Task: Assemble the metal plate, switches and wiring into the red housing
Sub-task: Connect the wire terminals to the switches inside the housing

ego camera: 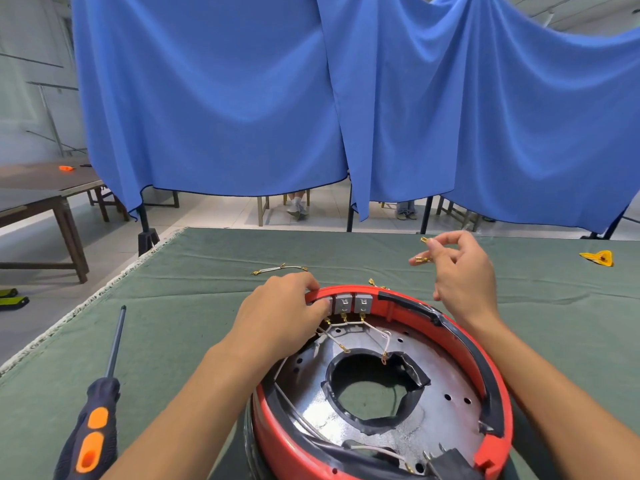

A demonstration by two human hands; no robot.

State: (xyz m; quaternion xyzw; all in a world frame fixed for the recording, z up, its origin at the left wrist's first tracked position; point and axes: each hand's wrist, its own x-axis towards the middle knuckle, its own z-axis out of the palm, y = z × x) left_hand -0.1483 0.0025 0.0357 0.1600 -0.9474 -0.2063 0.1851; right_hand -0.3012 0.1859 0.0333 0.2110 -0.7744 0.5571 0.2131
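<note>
- Red housing [491, 344]: round shell at the near edge of the table [194, 271], open side up, metal plate [446, 424] seated inside.
- Switches [353, 303]: three grey blocks in a row on the housing's far rim; white wiring [375, 332] runs from their terminals toward the plate.
- Left hand [280, 317]: on the far-left rim, fingers curled over the edge, fingertips pressing the leftmost switch.
- Right hand [460, 271]: raised beyond the far-right rim, pinching a short lead with brass terminals [420, 260]; its wire is barely visible, apparently thin.
- Key relation: the switch row lies toward the near-left of the right hand, the left hand already there.
- Spare lead [280, 269]: lengthwise along the table, beyond the left hand.
- Screwdriver [100, 403]: near-left, tip pointing to the far edge.
</note>
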